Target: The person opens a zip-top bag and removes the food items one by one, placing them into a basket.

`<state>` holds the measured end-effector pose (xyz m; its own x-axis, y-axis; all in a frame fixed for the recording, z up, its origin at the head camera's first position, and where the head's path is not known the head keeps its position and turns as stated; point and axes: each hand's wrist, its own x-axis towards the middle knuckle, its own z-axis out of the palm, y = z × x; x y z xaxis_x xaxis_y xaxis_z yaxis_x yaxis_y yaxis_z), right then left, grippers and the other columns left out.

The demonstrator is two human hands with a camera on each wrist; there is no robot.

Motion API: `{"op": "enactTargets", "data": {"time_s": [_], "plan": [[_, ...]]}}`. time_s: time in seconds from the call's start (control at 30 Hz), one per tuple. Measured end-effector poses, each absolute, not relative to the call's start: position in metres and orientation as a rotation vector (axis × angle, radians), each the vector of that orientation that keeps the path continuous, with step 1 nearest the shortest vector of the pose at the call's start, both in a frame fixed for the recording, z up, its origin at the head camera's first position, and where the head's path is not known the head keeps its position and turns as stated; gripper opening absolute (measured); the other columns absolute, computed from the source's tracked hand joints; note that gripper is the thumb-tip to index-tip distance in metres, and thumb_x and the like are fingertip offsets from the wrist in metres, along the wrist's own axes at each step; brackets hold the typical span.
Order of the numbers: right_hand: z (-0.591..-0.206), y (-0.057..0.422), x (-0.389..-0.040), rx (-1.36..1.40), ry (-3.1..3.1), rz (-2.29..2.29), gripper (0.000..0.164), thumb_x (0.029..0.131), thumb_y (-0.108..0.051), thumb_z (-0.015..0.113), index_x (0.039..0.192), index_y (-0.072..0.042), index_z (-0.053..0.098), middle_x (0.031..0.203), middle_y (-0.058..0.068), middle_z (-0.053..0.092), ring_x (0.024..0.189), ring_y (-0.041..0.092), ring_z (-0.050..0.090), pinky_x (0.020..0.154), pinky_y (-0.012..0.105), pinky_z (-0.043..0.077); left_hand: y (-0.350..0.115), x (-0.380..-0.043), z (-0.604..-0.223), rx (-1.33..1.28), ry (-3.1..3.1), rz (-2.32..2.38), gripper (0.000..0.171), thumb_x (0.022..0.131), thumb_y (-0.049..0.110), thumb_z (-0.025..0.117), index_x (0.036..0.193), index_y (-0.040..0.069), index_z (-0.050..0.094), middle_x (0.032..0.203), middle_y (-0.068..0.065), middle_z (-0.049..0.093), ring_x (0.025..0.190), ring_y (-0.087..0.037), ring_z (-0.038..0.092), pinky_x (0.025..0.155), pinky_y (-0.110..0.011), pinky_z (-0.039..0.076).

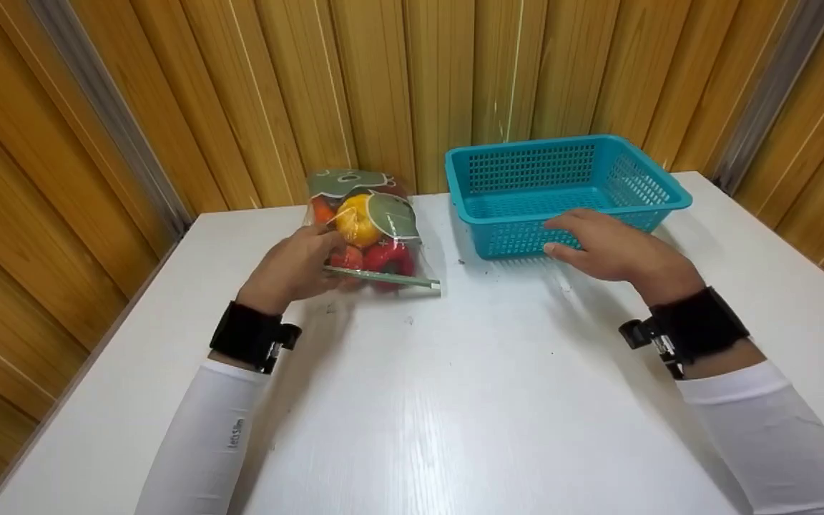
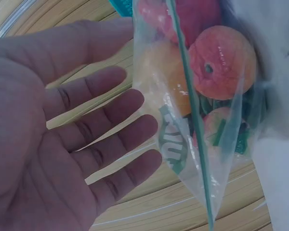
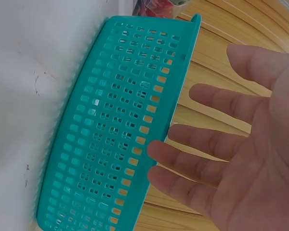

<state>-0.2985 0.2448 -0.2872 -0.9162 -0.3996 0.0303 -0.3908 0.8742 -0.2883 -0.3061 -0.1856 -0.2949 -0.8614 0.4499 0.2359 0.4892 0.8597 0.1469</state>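
**Hands at bag and basket, neither gripping**

Sleeves nearest camera. Left hand (image 1: 296,266) grip spread, fingers straight beside the zip bag (image 1: 369,229) at 11 o'clock on the counter (image 1: 455,400). Right hand (image 1: 612,250) spread near the teal basket (image 1: 519,247) at 1 o'clock. Risk: slick film, round fruit shifts, bag could slip. Bag clear, green seal, orange, yellow and red produce.
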Motion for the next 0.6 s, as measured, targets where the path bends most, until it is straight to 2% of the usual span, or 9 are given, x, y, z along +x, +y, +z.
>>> {"op": "enactTargets", "data": {"time_s": [0.27,0.4,0.6], "plan": [[-0.288,0.24,-0.297,-0.624,3.001,-0.423,0.055,0.104,-0.039,0.049,0.148,-0.007,0.044,0.153,0.023,0.038,0.143,0.046,0.031,0.111,0.066,0.03,-0.191,-0.315,-0.306,-0.695,-2.789,-0.162,0.032,0.069,-0.007,0.079,0.099,0.003,0.07,0.102,-0.013,0.066,0.093,-0.032,0.063,0.083,-0.048,0.054],[-0.289,0.238,-0.297,-0.607,2.989,-0.413,0.056,0.103,-0.041,0.048,0.149,-0.009,0.044,0.153,0.022,0.038,0.143,0.045,0.031,0.11,0.066,0.032,-0.195,-0.319,-0.315,-0.644,-2.783,-0.096,0.028,0.073,-0.008,0.077,0.098,0.005,0.073,0.099,-0.012,0.067,0.092,-0.033,0.063,0.081,-0.048,0.053],[-0.29,0.238,-0.296,-0.644,2.994,-0.423,0.053,0.104,-0.038,0.049,0.147,-0.007,0.047,0.152,0.022,0.04,0.142,0.044,0.033,0.111,0.064,0.033,-0.201,-0.323,-0.323,-0.669,-2.672,-0.098,0.012,0.08,-0.006,0.072,0.086,0.005,0.073,0.089,-0.011,0.069,0.085,-0.032,0.065,0.074,-0.047,0.052]]}}
